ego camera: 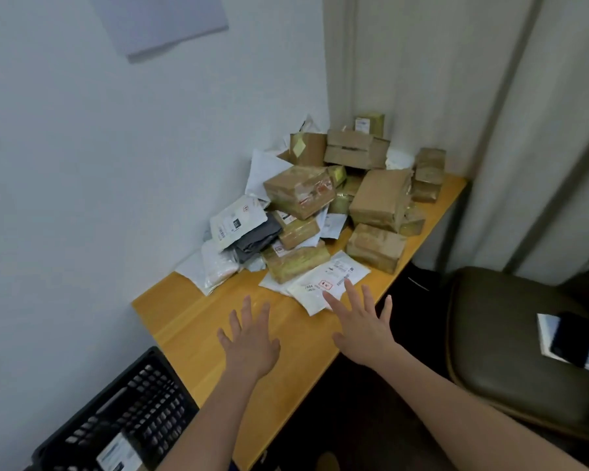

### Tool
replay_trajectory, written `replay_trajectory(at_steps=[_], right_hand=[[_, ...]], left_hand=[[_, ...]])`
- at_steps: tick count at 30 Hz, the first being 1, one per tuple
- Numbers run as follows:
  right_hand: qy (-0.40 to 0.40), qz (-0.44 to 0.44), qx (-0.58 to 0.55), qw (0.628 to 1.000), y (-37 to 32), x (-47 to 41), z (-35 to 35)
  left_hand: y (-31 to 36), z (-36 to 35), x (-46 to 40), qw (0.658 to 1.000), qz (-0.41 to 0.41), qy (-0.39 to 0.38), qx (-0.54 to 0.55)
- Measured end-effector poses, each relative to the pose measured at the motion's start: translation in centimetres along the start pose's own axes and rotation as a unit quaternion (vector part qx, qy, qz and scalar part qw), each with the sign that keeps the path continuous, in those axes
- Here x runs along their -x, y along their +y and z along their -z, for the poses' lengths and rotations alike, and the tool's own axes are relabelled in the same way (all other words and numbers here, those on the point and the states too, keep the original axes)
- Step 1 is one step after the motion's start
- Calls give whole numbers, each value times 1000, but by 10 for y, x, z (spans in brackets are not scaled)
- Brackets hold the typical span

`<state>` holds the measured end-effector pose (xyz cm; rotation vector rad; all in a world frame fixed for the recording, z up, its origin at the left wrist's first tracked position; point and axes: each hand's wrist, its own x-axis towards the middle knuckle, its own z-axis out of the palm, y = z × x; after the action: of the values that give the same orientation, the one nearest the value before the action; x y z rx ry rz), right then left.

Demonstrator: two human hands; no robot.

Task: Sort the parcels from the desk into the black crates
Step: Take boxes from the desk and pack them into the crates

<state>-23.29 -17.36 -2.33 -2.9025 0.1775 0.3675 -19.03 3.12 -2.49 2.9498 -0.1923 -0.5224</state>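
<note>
While parcels (340, 202) crowd desk (198, 311), both hands (empty) hover.

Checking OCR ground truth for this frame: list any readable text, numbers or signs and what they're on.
Nothing reads for certain.
White mailer bag by the right hand: printed digits, barcode, red square symbol; too blurred to quote.
White pouch: dark logo, small red mark; unreadable.
Taped brown box: red-printed label; blurred.
Label in black crate: blurred.
Wall sheet: marks cut off at the top edge.
</note>
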Motion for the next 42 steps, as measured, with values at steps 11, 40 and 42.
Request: replay_trajectory(at_steps=[11, 40, 42], right_hand=[[13, -26, -4, 1000, 15, -162, 78], [-183, -211, -626, 728, 85, -449, 162], [-202, -223, -624, 721, 95, -458, 161]], left_hand=[[31, 65, -164, 999, -14, 29, 40], [83, 147, -329, 963, -74, 48, 254], [86, 153, -333, 957, -46, 66, 278]])
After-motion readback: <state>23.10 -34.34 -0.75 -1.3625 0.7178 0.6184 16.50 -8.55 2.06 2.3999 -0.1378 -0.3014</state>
